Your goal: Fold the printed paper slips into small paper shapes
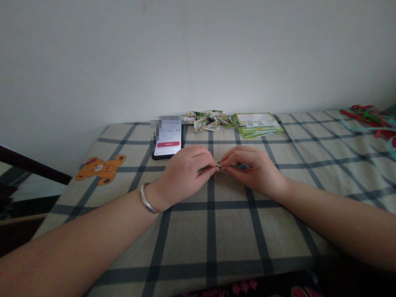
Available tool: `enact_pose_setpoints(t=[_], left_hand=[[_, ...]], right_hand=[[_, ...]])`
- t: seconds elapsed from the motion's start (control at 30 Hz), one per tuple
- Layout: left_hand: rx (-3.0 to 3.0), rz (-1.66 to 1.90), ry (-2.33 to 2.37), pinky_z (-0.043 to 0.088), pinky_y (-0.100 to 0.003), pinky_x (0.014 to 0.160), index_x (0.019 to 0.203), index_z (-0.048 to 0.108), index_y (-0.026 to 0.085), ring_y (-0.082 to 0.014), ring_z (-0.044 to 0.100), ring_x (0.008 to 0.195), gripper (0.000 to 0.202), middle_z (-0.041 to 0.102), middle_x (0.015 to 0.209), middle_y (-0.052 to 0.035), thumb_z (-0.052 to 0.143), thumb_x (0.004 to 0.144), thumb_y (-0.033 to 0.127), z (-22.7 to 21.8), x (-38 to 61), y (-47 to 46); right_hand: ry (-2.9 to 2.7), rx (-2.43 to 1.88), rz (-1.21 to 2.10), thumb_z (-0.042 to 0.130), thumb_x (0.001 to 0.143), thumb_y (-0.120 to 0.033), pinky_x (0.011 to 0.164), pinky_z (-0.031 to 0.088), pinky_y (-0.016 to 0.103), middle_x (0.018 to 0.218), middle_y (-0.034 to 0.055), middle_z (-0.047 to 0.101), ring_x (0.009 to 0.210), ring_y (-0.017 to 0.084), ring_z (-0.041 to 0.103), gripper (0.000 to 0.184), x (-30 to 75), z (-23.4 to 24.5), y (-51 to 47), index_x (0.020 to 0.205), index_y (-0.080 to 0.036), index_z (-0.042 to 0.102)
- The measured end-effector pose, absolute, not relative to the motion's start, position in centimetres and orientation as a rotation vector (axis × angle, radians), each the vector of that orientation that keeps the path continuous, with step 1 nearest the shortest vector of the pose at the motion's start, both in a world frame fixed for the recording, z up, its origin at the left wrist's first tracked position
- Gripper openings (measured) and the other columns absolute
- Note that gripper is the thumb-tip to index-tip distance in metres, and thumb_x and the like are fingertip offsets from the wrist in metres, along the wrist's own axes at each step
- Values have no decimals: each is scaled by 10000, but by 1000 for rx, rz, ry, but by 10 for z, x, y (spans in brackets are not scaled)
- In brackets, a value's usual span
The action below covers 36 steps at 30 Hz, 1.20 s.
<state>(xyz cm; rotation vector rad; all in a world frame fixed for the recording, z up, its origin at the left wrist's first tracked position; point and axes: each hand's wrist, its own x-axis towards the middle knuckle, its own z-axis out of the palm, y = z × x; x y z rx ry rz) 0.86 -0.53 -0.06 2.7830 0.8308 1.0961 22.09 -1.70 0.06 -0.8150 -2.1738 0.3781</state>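
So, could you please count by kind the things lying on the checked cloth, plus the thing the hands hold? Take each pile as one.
Phone: 1
Bear-shaped figure: 1
Stack of flat sheets: 1
Pile of crumpled packets: 1
Heap of red, green and light-blue things: 1
Small piece between left hand and right hand, mostly hidden: 1
Total: 6

The black-rimmed rectangular phone (168,138) near the far edge of the checked cloth-covered table (185,235) shows "6:32", leading characters blurred; print on the green-and-white paper cards (256,120) is illegible.
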Motion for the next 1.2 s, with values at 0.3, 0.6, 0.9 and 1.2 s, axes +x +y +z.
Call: enact_pose_setpoints(t=[0.3,0.6,0.9,1.2], left_hand=[[2596,1137,863,496,-293,779,820,639,172,-150,617,838,34,654,832,-16,655,850,177,-4,7,-3],[2534,1079,901,489,-272,767,856,655,174,-137,612,838,9,651,849,-10,653,848,171,-5,7,-4],[2656,1006,936,487,-281,757,850,642,164,-151,605,852,24,646,885,-29,630,863,180,-2,7,-7],[2564,1013,955,484,-282,765,856,602,173,-140,591,838,43,611,857,-7,626,842,140,0,11,-8]], right_hand=[[-2095,-843,465,641,820,-137,680,491,267,935,25,747,802,139,657,77,222,-2,-14,815,-204,679],[-2062,-909,582,627,818,-146,597,467,240,976,40,745,757,128,647,57,224,-6,-10,782,-191,635],[-2267,-893,276,600,859,-171,682,504,267,916,30,713,825,151,648,135,222,-1,-16,984,-198,646],[-2253,-866,293,583,870,-168,748,537,286,1023,34,718,916,162,668,93,222,-2,-17,939,-210,630]])
